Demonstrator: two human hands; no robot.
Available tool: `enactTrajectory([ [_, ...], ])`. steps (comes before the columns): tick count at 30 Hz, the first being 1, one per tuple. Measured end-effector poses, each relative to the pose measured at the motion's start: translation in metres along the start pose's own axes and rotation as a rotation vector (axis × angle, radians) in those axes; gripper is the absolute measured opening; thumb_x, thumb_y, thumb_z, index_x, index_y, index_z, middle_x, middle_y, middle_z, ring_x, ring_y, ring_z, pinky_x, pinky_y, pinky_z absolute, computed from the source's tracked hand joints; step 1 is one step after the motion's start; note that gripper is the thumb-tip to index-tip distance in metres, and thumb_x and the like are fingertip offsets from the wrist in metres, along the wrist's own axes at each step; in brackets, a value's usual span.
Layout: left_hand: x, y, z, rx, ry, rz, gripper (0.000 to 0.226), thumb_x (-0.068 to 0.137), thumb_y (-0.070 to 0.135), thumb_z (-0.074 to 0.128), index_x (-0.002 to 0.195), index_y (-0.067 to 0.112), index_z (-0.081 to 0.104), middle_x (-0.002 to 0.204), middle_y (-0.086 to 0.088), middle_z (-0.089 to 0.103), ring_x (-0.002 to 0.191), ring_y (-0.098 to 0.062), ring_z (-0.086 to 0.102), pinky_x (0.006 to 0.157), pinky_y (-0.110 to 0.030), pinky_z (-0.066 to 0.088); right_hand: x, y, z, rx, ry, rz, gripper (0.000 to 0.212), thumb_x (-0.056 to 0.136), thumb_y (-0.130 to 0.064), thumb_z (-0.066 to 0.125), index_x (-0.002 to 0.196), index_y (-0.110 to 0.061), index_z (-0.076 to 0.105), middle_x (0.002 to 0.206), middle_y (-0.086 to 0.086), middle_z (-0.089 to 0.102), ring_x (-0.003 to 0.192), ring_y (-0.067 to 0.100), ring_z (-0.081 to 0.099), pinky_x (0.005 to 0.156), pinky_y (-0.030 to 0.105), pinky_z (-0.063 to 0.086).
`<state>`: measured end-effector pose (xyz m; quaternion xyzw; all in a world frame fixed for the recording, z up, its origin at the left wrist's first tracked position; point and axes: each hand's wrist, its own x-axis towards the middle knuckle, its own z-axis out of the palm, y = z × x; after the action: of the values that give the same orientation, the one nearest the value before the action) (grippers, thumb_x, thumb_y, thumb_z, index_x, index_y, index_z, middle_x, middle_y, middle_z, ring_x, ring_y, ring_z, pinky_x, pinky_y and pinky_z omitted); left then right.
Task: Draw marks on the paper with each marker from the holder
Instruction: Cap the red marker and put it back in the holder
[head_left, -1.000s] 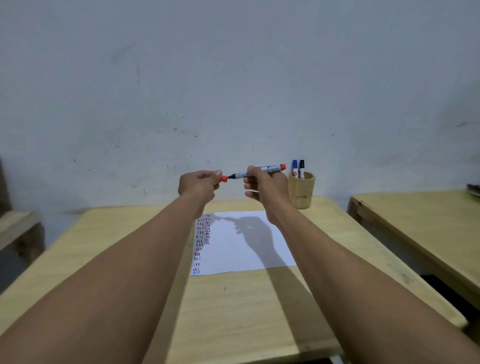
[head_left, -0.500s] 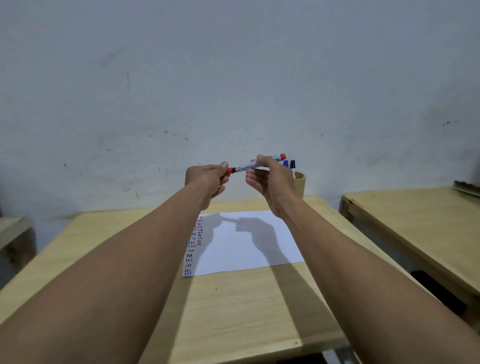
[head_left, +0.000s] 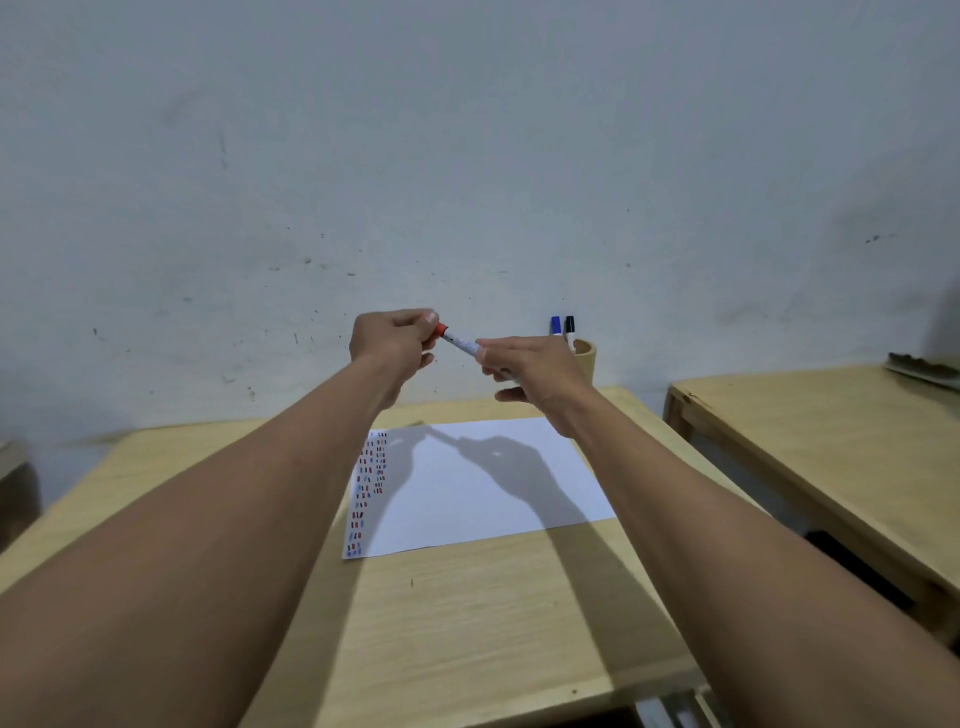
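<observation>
- The paper (head_left: 483, 483) lies across the middle of the table (head_left: 467, 623), toward its far edge; short red, blue and black marks run in columns down the paper's left edge, and the rest is blank.
- The left hand (head_left: 392, 340) is raised above the paper's far left corner, fingers curled tight around the red cap end (head_left: 441, 329) of the red marker (head_left: 460, 341).
- That marker hangs in the air between the two hands, its long axis running from the cap at upper left down to the right.
- The right hand (head_left: 530, 366) pinches the barrel's lower right part between thumb and fingers; the barrel's tail is hidden behind it.
- Whether the cap is fully seated or just being pressed or pulled is hard to tell, so I cannot say if the next move is writing or returning it.
- The holder (head_left: 584, 358) stands at the table's far right corner, just behind the right hand, the nearer hand to it, with a blue marker (head_left: 555, 326) and a black marker (head_left: 570, 325) upright inside.
</observation>
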<state>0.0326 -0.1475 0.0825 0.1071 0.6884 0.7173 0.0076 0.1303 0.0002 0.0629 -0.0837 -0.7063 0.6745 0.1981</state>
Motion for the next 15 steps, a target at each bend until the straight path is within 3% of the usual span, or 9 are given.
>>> enactTrajectory([
  [4,0.004,0.007,0.013,0.173,0.034,0.165,0.011,0.091,0.023,0.07,0.084,0.031,0.076,0.088,0.001,0.076,0.082,-0.018,0.067,0.076,-0.028,0.055,0.009,0.005,-0.007,-0.197,-0.012,-0.042,0.023,0.09,-0.015,0.074,0.112,-0.012,0.078,0.08,0.004,0.07,0.066,0.013,0.059,0.058,0.025,0.05],
  [7,0.002,0.008,0.024,0.232,0.032,0.217,0.016,0.093,0.029,0.066,0.105,0.028,0.076,0.091,0.005,0.077,0.085,-0.016,0.07,0.074,-0.022,0.048,0.015,0.002,-0.014,-0.257,-0.003,-0.074,0.025,0.092,-0.016,0.072,0.115,-0.01,0.076,0.08,0.006,0.071,0.061,0.007,0.059,0.057,0.02,0.045],
  [10,0.003,0.004,0.04,0.239,0.011,0.254,0.03,0.096,0.032,0.06,0.124,0.027,0.069,0.087,0.008,0.076,0.085,-0.013,0.073,0.072,-0.02,0.047,0.021,-0.002,-0.03,-0.339,0.013,-0.082,0.023,0.095,-0.017,0.068,0.116,-0.01,0.074,0.093,0.011,0.076,0.075,0.008,0.064,0.065,0.018,0.047],
  [13,0.009,-0.003,0.062,0.227,0.005,0.248,0.04,0.099,0.036,0.052,0.138,0.028,0.058,0.095,0.004,0.076,0.094,-0.016,0.072,0.088,-0.029,0.051,0.031,-0.003,-0.046,-0.373,0.033,-0.081,0.021,0.096,-0.018,0.067,0.114,-0.009,0.073,0.097,0.012,0.077,0.085,0.015,0.065,0.073,0.028,0.047],
  [15,0.017,-0.01,0.076,0.238,0.004,0.224,0.043,0.1,0.033,0.047,0.141,0.028,0.054,0.105,0.001,0.075,0.105,-0.022,0.068,0.099,-0.038,0.05,0.04,-0.003,-0.058,-0.368,0.085,-0.085,0.014,0.096,-0.016,0.066,0.107,-0.01,0.072,0.096,0.012,0.076,0.08,0.018,0.062,0.067,0.029,0.046],
])
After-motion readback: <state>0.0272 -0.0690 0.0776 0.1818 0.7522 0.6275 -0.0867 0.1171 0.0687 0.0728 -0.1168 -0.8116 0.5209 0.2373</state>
